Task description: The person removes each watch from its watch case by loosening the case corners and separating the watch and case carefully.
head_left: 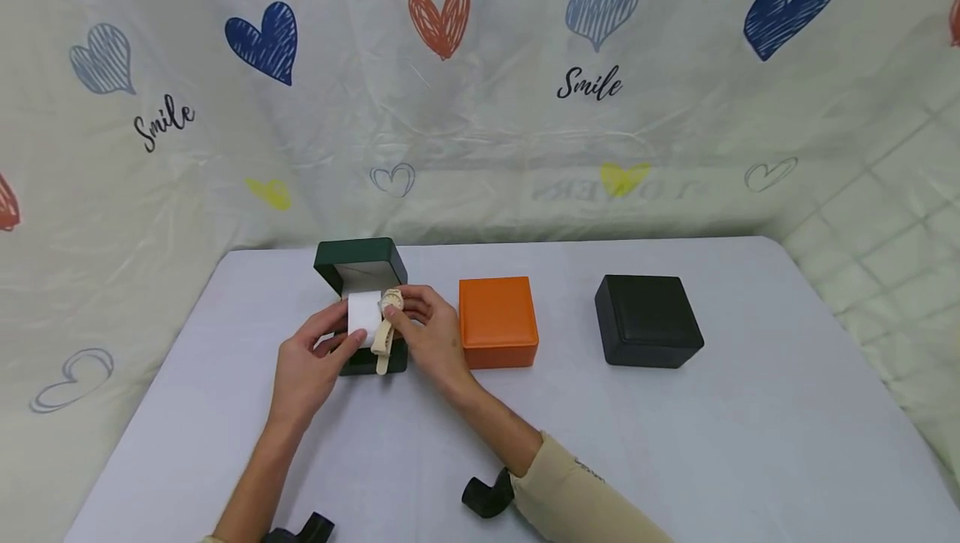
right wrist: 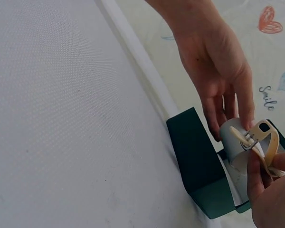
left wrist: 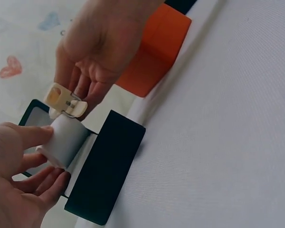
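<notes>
A green watch box (head_left: 362, 251) stands at the left of the table, its lid raised. Over its inside, my left hand (head_left: 312, 360) grips a white watch cushion (head_left: 363, 316) between thumb and fingers. On the cushion's right, my right hand (head_left: 437, 341) pinches a wristwatch (head_left: 392, 301) with a cream strap. The strap hangs down in front of the box, beside the cushion. In the left wrist view, the buckle of the wristwatch (left wrist: 66, 100) shows close against the end of the cushion (left wrist: 69, 137). The right wrist view shows the strap looped and the cushion (right wrist: 232, 137) partly behind it.
Just right of my right hand is a closed orange box (head_left: 497, 314). Farther right sits a closed black box (head_left: 649, 320). The white-covered table (head_left: 585, 435) meets a curtain (head_left: 495, 127) printed with hearts at the back. Black mounts (head_left: 487, 498) stick out at my wrists.
</notes>
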Motion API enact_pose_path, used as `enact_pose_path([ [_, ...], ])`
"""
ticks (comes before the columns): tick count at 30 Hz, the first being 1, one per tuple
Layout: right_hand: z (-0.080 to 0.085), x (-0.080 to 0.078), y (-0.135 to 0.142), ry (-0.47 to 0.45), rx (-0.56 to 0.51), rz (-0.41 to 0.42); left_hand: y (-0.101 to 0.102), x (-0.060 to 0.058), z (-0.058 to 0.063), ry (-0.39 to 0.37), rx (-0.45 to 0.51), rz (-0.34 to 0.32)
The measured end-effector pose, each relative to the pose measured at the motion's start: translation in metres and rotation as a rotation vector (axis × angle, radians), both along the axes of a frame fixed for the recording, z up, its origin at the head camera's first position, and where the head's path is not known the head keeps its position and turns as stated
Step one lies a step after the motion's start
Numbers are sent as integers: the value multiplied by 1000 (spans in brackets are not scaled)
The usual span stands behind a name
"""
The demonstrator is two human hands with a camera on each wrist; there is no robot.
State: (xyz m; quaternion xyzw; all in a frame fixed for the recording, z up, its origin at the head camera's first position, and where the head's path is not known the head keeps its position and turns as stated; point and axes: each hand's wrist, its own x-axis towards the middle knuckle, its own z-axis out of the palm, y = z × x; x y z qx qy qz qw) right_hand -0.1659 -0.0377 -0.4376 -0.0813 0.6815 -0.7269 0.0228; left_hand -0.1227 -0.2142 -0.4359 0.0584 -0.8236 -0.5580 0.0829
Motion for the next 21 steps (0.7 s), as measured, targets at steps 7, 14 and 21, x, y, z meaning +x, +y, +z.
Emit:
enact_pose_path([
  [7,-5,-1,-1,-5,3,-6,3,1,0,-32,-44,24],
  [14,-7,0,-4,-6,16,-9,4,0,-3,-85,-63,59],
  [21,-5,1,-5,7,95,-27,3,-3,-3,-97,-96,36],
])
